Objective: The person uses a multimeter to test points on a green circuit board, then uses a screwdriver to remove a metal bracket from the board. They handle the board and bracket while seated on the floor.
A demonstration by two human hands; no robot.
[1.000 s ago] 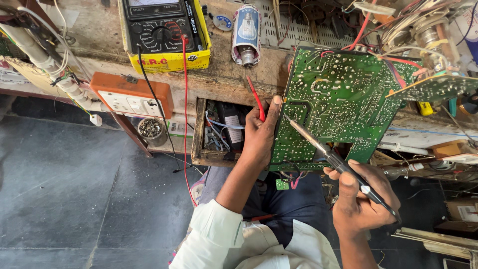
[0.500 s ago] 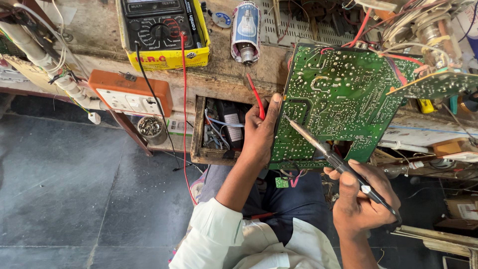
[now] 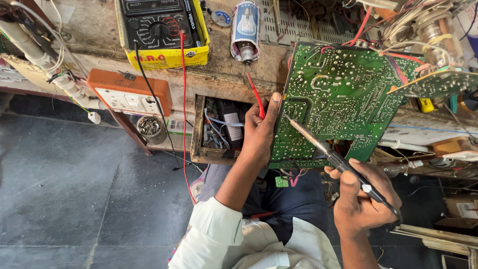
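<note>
A large green printed circuit board (image 3: pixel 338 99), solder side up, is being steadied at its left edge by the left hand (image 3: pixel 259 134), thumb stretched up along the edge and fingers curled behind it, where a thin red test probe (image 3: pixel 256 95) is also being pinched. A slim black-handled soldering iron (image 3: pixel 343 164) is being gripped pen-style in the right hand (image 3: pixel 361 201), fingers closed tight around the handle. The iron's long axis is being held from about five o'clock up to eleven o'clock, with the metal tip resting on the lower-left area of the board, just beside the left thumb. From the right hand, the board is lying at roughly eleven to twelve o'clock; the left hand is already touching it and is the nearer of the two. The board is being propped tilted against the front of a worn wooden workbench (image 3: pixel 219 74), over an open drawer of wires. At ten o'clock on the bench a yellow-cased black multimeter (image 3: pixel 162 32) is lying, with red and black leads hanging down; below it an orange-and-white switch socket box (image 3: pixel 130 94) is fixed. At two o'clock, tangled wires and a smaller green board (image 3: pixel 438 83) are crowding the bench. Underneath, a dark grey tiled floor (image 3: pixel 64 189) is showing.
</note>
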